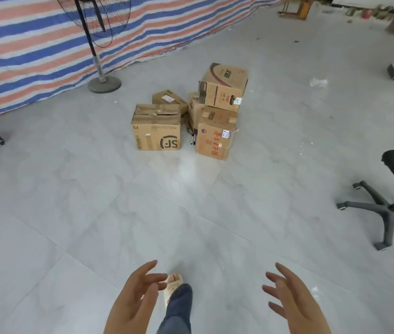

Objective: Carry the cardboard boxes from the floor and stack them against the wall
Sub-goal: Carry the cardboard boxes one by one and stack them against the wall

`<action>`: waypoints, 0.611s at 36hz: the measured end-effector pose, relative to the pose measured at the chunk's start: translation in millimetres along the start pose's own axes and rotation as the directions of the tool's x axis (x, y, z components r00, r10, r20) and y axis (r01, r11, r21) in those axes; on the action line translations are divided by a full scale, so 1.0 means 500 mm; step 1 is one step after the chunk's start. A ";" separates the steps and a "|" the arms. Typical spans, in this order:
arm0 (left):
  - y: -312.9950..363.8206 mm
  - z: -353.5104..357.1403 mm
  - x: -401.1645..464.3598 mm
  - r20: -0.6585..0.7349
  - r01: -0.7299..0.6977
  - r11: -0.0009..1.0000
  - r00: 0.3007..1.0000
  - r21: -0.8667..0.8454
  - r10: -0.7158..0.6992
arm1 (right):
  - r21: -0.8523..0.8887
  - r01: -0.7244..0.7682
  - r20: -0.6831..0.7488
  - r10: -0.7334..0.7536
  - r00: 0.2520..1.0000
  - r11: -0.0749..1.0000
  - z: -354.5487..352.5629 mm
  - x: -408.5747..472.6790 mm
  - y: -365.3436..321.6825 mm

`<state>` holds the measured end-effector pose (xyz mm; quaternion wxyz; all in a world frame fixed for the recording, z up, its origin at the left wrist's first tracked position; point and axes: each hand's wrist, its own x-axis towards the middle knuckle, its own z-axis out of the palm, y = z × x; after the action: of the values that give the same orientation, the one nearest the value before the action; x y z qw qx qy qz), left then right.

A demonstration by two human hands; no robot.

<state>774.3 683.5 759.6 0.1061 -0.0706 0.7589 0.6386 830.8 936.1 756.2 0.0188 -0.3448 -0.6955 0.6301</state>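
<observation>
Sitting closed on floor (70, 213), cardboard boxes (188, 112), contents hidden, hands empty

Bright, even daylight filled the room, and shadows stayed faint. A pale glare patch lay on the glossy floor (191, 172) just in front of the cardboard boxes (186, 116). The wide lens bent the striped tarp (34, 56) and the office chair (393, 189) near the edges. Far corners looked soft; compression smeared fine detail.
</observation>
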 end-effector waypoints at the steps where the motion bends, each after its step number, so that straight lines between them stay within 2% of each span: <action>1: 0.016 0.004 0.042 0.017 -0.015 1.000 1.000 0.005 0.015 | 0.013 0.000 -0.015 0.000 1.000 1.000 0.011 0.031 -0.017; 7: 0.129 -0.003 0.280 0.024 -0.082 0.997 0.996 0.007 0.082 | 0.054 0.015 -0.043 -0.013 0.999 0.998 0.092 0.195 -0.135; 11: 0.150 0.009 0.403 0.054 -0.055 0.998 0.997 0.040 0.053 | 0.038 0.026 -0.079 -0.023 0.997 0.999 0.132 0.280 -0.181; 17: 0.176 0.086 0.561 0.133 -0.014 0.996 0.991 0.088 0.002 | 0.005 -0.063 -0.119 0.063 0.991 0.998 0.138 0.424 -0.222; 22: 0.218 0.172 0.717 0.120 0.007 0.995 0.993 0.098 -0.019 | 0.017 -0.092 -0.105 0.094 0.990 0.996 0.124 0.601 -0.282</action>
<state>406.9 797.3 759.4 0.1594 -0.0313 0.7809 0.6031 509.1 1038.3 746.4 0.0284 -0.4096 -0.6729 0.6154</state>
